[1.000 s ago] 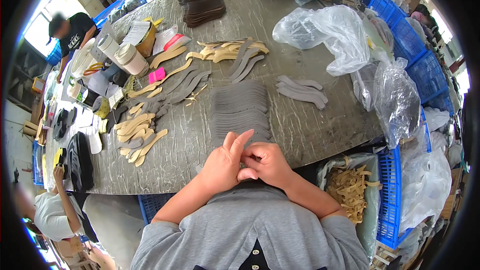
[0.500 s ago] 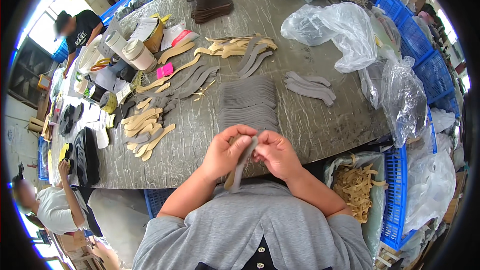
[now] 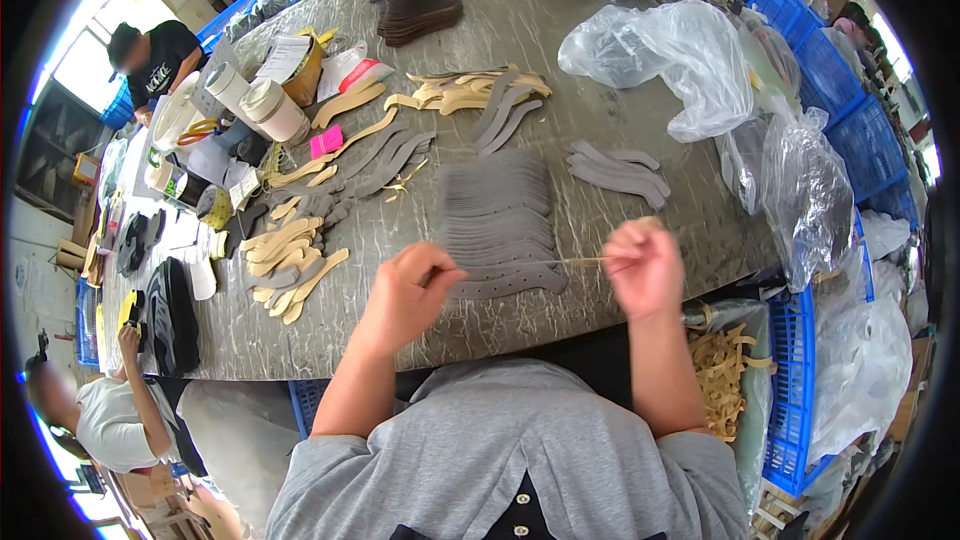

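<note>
Over the near edge of the table, my left hand (image 3: 405, 290) is closed in a pinch at the left end of a curved grey piece (image 3: 515, 282) with small holes along it. That piece lies at the near end of a long row of overlapping grey pieces (image 3: 497, 195). Right of the row, my right hand (image 3: 645, 265) is raised and closed, slightly blurred. From its fingers a thin tan strip (image 3: 585, 261) points left toward the row.
Tan curved pieces (image 3: 285, 245) lie in a heap at left, with more tan pieces (image 3: 460, 92) beyond the row. Loose grey pieces (image 3: 620, 172) sit at right. A lined bin of tan scraps (image 3: 725, 370) stands by my right arm, beside a blue crate (image 3: 790, 390). Co-workers sit around the table.
My hands, earlier together on a grey and tan piece before my chest, have moved apart. The grey piece now lies at the row's near end; the right hand has a thin tan strip.
</note>
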A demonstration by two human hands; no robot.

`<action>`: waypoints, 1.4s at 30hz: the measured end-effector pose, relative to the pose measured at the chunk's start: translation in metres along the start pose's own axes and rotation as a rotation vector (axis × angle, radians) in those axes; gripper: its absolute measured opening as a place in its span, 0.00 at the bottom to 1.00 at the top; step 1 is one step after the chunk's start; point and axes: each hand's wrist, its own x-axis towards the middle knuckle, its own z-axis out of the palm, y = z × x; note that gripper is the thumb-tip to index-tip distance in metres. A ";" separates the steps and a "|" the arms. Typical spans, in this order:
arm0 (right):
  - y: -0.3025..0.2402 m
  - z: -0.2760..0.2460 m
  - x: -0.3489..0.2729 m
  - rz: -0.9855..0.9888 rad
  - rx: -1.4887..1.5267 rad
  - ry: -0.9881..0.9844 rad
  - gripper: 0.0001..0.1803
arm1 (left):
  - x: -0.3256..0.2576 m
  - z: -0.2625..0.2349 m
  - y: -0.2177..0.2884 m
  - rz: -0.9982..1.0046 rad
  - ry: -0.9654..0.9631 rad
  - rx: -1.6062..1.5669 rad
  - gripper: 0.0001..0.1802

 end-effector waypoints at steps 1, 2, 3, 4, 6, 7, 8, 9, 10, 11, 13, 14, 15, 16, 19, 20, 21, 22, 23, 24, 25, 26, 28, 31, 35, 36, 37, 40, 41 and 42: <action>-0.022 -0.011 0.000 -0.116 -0.118 0.004 0.09 | -0.002 -0.004 -0.003 -0.094 -0.030 -0.012 0.06; -0.037 -0.014 -0.005 -0.183 -0.243 -0.003 0.07 | -0.007 -0.009 -0.006 -0.198 -0.050 -0.019 0.06; -0.046 -0.017 -0.009 -0.210 -0.454 -0.013 0.05 | -0.011 -0.012 -0.008 -0.305 -0.071 -0.030 0.05; -0.045 -0.021 -0.014 -0.175 -0.709 0.047 0.04 | -0.014 -0.013 -0.012 -0.335 -0.081 -0.038 0.05; -0.032 -0.024 -0.028 -0.068 -1.076 0.033 0.08 | -0.019 -0.005 -0.018 -0.396 -0.110 -0.071 0.05; -0.018 -0.027 -0.033 0.007 -1.189 -0.045 0.11 | -0.020 -0.001 -0.018 -0.425 -0.127 -0.088 0.05; -0.003 -0.029 -0.037 -0.022 -1.216 -0.206 0.15 | -0.019 0.002 -0.018 -0.433 -0.140 -0.061 0.06; 0.006 -0.027 -0.041 0.109 -1.166 -0.246 0.18 | -0.020 0.005 -0.017 -0.443 -0.148 -0.034 0.07; 0.012 -0.023 -0.044 0.155 -1.133 -0.286 0.17 | -0.020 0.007 -0.017 -0.453 -0.157 -0.006 0.08; 0.018 -0.021 -0.045 0.200 -1.097 -0.329 0.16 | -0.020 0.009 -0.017 -0.452 -0.162 -0.007 0.08; 0.032 -0.028 -0.041 0.119 -1.130 -0.230 0.13 | -0.021 0.012 -0.019 -0.451 -0.174 -0.010 0.08; 0.036 -0.033 -0.039 0.077 -1.147 -0.182 0.11 | -0.020 0.012 -0.018 -0.465 -0.184 0.002 0.08; 0.037 -0.037 -0.035 0.040 -1.194 -0.157 0.09 | -0.019 0.012 -0.017 -0.479 -0.195 0.014 0.08; 0.038 -0.039 -0.031 0.003 -1.241 -0.131 0.08 | -0.018 0.012 -0.017 -0.492 -0.206 0.025 0.08; 0.044 -0.038 -0.023 -0.119 -1.324 -0.098 0.06 | -0.018 0.018 -0.027 -0.469 -0.167 0.051 0.08; 0.044 -0.033 -0.022 -0.135 -1.353 -0.109 0.06 | -0.018 0.019 -0.030 -0.455 -0.163 0.041 0.08; 0.044 -0.030 -0.022 -0.150 -1.383 -0.120 0.06 | -0.018 0.021 -0.033 -0.441 -0.160 0.032 0.08; 0.043 -0.029 -0.023 -0.117 -1.367 -0.150 0.06 | -0.018 0.021 -0.034 -0.427 -0.156 0.023 0.08; 0.041 -0.030 -0.023 -0.086 -1.352 -0.175 0.07 | -0.017 0.021 -0.033 -0.483 -0.179 -0.002 0.08; 0.040 -0.030 -0.024 -0.055 -1.337 -0.201 0.07 | -0.015 0.019 -0.031 -0.539 -0.201 -0.027 0.08; 0.041 -0.034 -0.023 -0.040 -1.325 -0.179 0.07 | -0.013 0.018 -0.029 -0.595 -0.224 -0.051 0.08; 0.043 -0.038 -0.022 -0.026 -1.312 -0.159 0.07 | -0.013 0.017 -0.028 -0.599 -0.235 -0.046 0.08; 0.044 -0.041 -0.021 -0.006 -1.313 -0.124 0.07 | -0.012 0.016 -0.027 -0.606 -0.256 -0.037 0.08; 0.045 -0.040 -0.018 -0.038 -1.360 -0.092 0.06 | -0.013 0.019 -0.029 -0.504 -0.215 -0.018 0.09; 0.052 -0.043 -0.014 -0.172 -1.531 -0.060 0.06 | -0.012 0.028 -0.035 -0.462 -0.185 0.079 0.09; 0.053 -0.046 -0.012 -0.197 -1.593 -0.049 0.06 | -0.012 0.030 -0.037 -0.457 -0.184 0.092 0.09; 0.053 -0.048 -0.012 -0.208 -1.613 -0.052 0.06 | -0.012 0.032 -0.039 -0.452 -0.183 0.106 0.09; 0.055 -0.048 -0.012 -0.236 -1.660 -0.058 0.07 | -0.013 0.034 -0.042 -0.414 -0.183 0.140 0.09; 0.055 -0.048 -0.012 -0.246 -1.668 -0.059 0.07 | -0.012 0.034 -0.042 -0.413 -0.188 0.144 0.09; 0.056 -0.048 -0.011 -0.256 -1.675 -0.059 0.07 | -0.012 0.034 -0.042 -0.412 -0.193 0.149 0.09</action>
